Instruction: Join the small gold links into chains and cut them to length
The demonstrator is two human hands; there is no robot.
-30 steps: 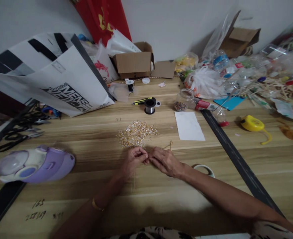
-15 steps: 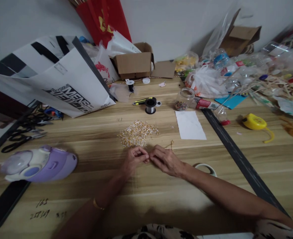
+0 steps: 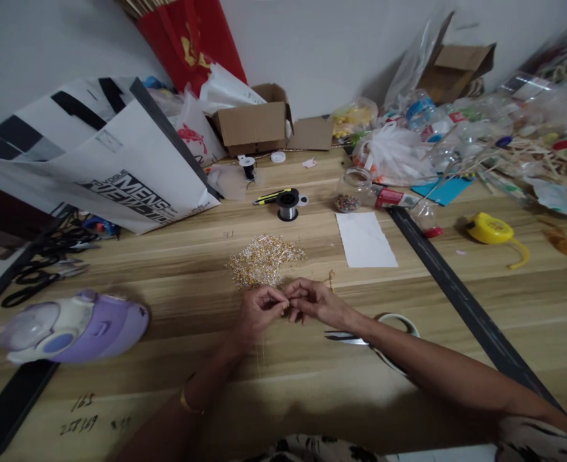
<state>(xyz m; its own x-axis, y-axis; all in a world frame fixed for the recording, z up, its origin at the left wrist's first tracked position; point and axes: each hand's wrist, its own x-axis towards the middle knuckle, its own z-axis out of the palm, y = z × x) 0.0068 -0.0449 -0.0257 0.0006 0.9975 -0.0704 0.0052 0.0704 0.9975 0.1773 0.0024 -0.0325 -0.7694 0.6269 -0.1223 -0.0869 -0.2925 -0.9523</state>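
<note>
Left hand: grip pinched, thumb and forefinger pressed together on what looks like a tiny gold piece, too small to identify. Right hand: fingers curled and partly parted, tips meeting the left grip; cannot tell whether this grip holds anything itself. Both sit low over the tabletop.

Supply: pile of gold and clear bits just beyond the left grip, loose, spread broad. Most of the material in sight lies there, unworked. Faint pale thread runs on the near side of the left grip; whether it joins the piece, unclear.

Done so far: little that shows. A short gold strand lies just beyond the right grip, partly hidden by the hand; could be a finished length or the tail of the one being worked, cannot say. No stack of completed pieces near either grip.

Left, by my judgement: the piece between the fingertips looks mid-handling, and the bulk of the pile is unused. Early stage, most likely. Scissors lie on the near side of the right grip, partly under the forearm, not in use. Spool of wire, well beyond both grips, untouched.
</note>
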